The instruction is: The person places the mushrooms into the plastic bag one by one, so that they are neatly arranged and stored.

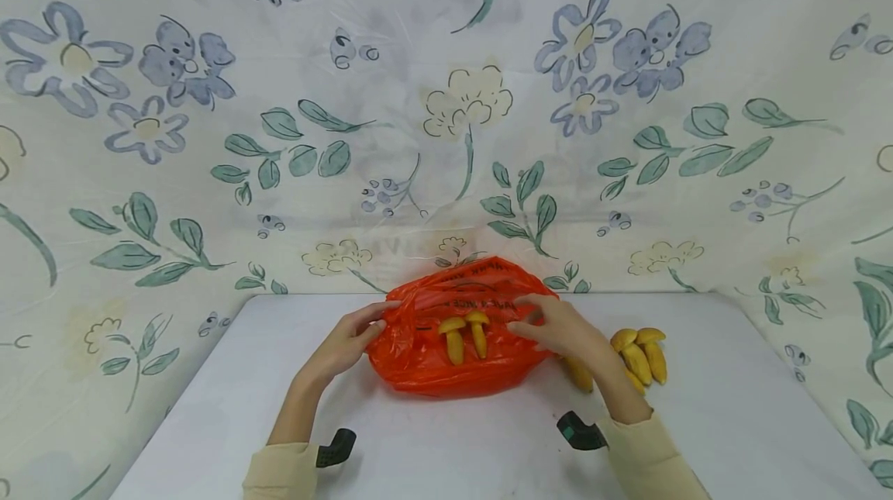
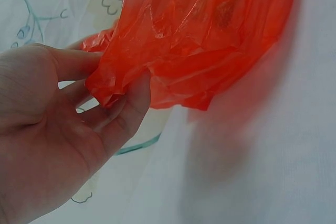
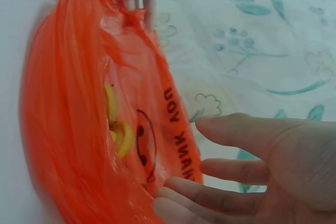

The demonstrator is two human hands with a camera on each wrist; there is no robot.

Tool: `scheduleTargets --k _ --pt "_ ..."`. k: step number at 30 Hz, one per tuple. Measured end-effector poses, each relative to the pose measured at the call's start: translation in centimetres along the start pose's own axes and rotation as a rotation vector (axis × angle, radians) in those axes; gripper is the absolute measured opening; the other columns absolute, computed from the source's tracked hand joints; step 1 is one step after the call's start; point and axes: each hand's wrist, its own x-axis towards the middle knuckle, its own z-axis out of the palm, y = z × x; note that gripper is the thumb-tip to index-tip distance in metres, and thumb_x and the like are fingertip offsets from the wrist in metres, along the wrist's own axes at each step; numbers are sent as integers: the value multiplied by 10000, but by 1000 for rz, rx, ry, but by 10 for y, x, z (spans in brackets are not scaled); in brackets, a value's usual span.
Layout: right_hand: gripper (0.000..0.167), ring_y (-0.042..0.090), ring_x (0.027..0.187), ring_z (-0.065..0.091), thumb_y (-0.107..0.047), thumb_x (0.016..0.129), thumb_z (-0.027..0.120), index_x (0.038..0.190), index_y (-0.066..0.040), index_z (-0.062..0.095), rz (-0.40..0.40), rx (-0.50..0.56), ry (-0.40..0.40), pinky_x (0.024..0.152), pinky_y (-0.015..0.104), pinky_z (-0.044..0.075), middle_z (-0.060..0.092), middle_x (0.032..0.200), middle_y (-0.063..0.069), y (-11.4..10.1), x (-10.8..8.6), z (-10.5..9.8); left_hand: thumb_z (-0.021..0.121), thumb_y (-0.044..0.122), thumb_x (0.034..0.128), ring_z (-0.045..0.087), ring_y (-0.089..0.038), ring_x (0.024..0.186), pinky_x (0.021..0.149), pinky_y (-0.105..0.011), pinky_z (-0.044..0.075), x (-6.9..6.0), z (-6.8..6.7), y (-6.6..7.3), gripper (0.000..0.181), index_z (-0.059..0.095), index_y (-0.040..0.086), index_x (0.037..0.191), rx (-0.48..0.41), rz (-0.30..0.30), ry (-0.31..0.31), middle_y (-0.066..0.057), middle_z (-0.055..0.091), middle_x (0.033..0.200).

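A red plastic bag (image 1: 446,384) with dark printing lies on the white table, its mouth spread. Two yellow mushrooms (image 1: 455,346) show inside it; the right wrist view also shows yellow mushroom parts (image 3: 124,139) within. At the bag's left end my left hand (image 1: 346,343) grips the plastic between thumb and fingers, plainer in the left wrist view, where the gathered edge (image 2: 113,85) passes among the fingers. On the other side, my right hand (image 1: 558,327) is at the bag's rim with fingers spread and loosely bent, pinching nothing. Whether its fingertips touch the plastic I cannot tell.
Several more yellow mushrooms (image 1: 656,360) lie on the white table (image 1: 725,407) to the right, some partly hidden by my right forearm. Behind the table hangs a flower-patterned cloth (image 1: 391,174). A black device (image 1: 337,448) sits at each wrist.
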Motion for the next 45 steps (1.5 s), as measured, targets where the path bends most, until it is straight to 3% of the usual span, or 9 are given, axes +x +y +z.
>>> scheduleTargets --k 7,12,23,33,45 --pt "475 202 844 646 -326 913 688 1331 -129 575 -36 35 56 735 369 610 665 1103 117 12 -12 -6 476 111 1025 494 -385 1333 1068 -522 455 0 0 -2 405 518 184 1421 -7 -21 -6 -160 507 1461" --pt "464 201 877 643 -313 916 688 1333 -142 579 -55 39 96 708 334 610 669 1072 100 22 -18 -10 476 115 1026 489 -375 1342 1075 -526 446 2 0 -2 406 520 198 1421 -1 -21 -5 -144 506 1467" --pt "546 249 991 640 -401 931 648 1382 -125 509 -32 55 81 747 352 596 654 1162 122 45 -34 -23 474 123 1028 484 -370 1347 1078 -523 444 2 1 -1 406 515 197 1425 1 -32 -6 -140 500 1474" --pt "688 262 931 676 -384 924 662 1471 -94 363 29 58 95 761 371 616 652 1185 183 58 -39 -32 481 133 1028 488 -369 1343 1074 -516 451 2 2 -4 402 518 204 1422 -9 -33 -11 -140 507 1468" --pt "655 269 996 664 -458 921 640 1419 -77 449 50 0 93 773 358 608 635 1217 204 75 -46 -50 479 131 1028 487 -370 1344 1069 -512 456 2 2 -4 400 526 220 1415 4 -40 -1 -136 502 1473"
